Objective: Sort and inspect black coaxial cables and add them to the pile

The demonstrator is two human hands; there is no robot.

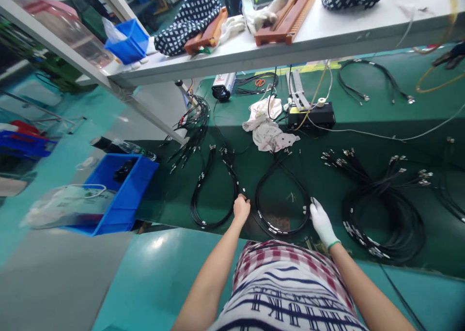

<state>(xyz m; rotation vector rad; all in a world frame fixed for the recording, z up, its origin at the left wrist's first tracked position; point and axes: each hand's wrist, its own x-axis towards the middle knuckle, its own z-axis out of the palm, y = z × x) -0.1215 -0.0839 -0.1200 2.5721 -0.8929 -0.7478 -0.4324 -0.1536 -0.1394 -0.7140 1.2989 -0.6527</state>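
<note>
Hands pinch opposite sides of cable loop: left grip, right grip.

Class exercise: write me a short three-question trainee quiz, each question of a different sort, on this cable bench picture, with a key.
1. True or false: the right hand wears a white glove.
2. Which hand is bare?
3. The cable loop between both hands lies on: A) green table B) blue bin C) upper shelf.

Key: 1 true; 2 the left hand; 3 A.
</note>
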